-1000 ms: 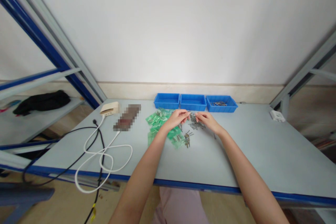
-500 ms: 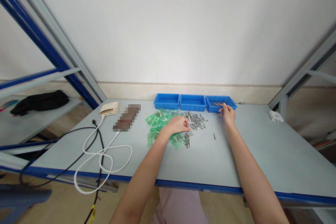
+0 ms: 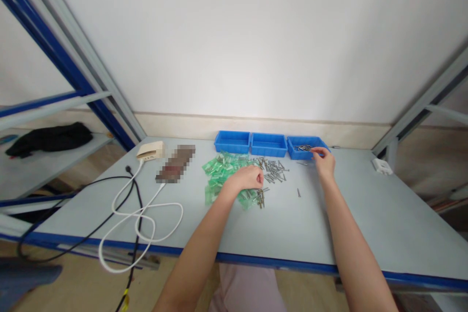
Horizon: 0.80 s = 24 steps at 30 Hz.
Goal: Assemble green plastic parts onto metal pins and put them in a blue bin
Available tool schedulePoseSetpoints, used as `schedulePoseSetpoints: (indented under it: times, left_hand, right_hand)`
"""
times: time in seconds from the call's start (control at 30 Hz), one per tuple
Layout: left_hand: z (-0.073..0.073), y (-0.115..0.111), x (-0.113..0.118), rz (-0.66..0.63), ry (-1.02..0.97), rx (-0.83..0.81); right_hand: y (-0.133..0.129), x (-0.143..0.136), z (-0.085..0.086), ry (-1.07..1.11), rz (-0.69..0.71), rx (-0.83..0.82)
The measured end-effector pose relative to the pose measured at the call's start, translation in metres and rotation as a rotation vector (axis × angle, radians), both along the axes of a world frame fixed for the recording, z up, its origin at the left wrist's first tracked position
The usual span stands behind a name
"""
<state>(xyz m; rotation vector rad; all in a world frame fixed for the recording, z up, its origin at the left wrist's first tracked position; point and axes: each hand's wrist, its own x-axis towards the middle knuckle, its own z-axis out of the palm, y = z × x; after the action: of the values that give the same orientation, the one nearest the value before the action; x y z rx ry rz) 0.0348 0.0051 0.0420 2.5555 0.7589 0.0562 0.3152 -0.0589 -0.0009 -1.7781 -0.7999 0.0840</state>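
My left hand [image 3: 247, 179] is closed, its fingers curled at the right side of a heap of green plastic bags [image 3: 221, 170]. What it holds, if anything, is hidden. Beside its knuckles lies a loose pile of grey metal screws [image 3: 275, 170], and brownish screws [image 3: 261, 198] lie just below the fingers. My right hand [image 3: 323, 163] is at the front right of the right blue bin [image 3: 292, 151], thumb and fingers pinched together near the rim. Anything in that pinch is too small to make out. Several screws [image 3: 303, 147] are in this bin.
The middle blue bin [image 3: 268, 151] and left blue bin [image 3: 233, 147] stand in line along the wall. One single screw [image 3: 299, 192] lies apart on the table. To the left are a cream power adapter [image 3: 149, 151], a blurred flat object [image 3: 176, 163] and a looped white cable [image 3: 149, 240].
My right hand has drawn back slightly right and toward me from the bin. A thin screw now shows on the table before that bin. My left fingers have curled tighter.
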Motion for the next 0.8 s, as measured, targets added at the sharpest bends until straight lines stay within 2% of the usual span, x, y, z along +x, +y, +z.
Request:
schedulePoseSetpoints:
  times: [0.1,0.2,0.27,0.33,0.4,0.47,0.57,0.6,0.67,0.73,0.8]
  left_hand:
    - [0.000,-0.002,0.000,-0.003,0.000,-0.001]
    - [-0.002,0.001,0.000,-0.020,-0.021,-0.033]
    - [-0.004,0.004,0.000,-0.025,-0.042,-0.067]
    - [-0.007,0.008,0.000,-0.032,-0.072,-0.116]
    - [-0.010,0.011,0.000,-0.037,-0.108,-0.181]
    - [-0.011,0.013,0.000,-0.032,-0.159,-0.257]
    - [-0.011,0.015,0.000,-0.011,-0.266,-0.405]
    - [-0.011,0.015,0.000,-0.003,-0.302,-0.452]
    - [-0.011,0.016,0.000,0.010,-0.359,-0.510]
    - [-0.011,0.017,0.001,0.013,-0.387,-0.522]
    - [-0.011,0.017,0.001,0.008,-0.399,-0.521]
  right_hand:
    - [-0.014,0.004,0.007,-0.170,0.027,-0.272]
    - [-0.021,-0.002,0.011,-0.288,0.164,-0.558]
    - [-0.022,-0.010,0.011,-0.340,0.201,-0.659]
    - [-0.021,-0.017,0.010,-0.380,0.180,-0.696]
    - [-0.019,-0.023,0.010,-0.395,0.177,-0.695]
    - [-0.016,-0.026,0.012,-0.373,0.263,-0.634]
    - [-0.010,-0.026,0.016,-0.262,0.429,-0.406]
    - [-0.007,-0.025,0.018,-0.240,0.405,-0.318]
    - [-0.004,-0.021,0.021,-0.259,0.210,-0.196]
    - [-0.003,-0.017,0.022,-0.330,-0.004,-0.180]
    - [-0.005,-0.014,0.022,-0.390,-0.109,-0.222]
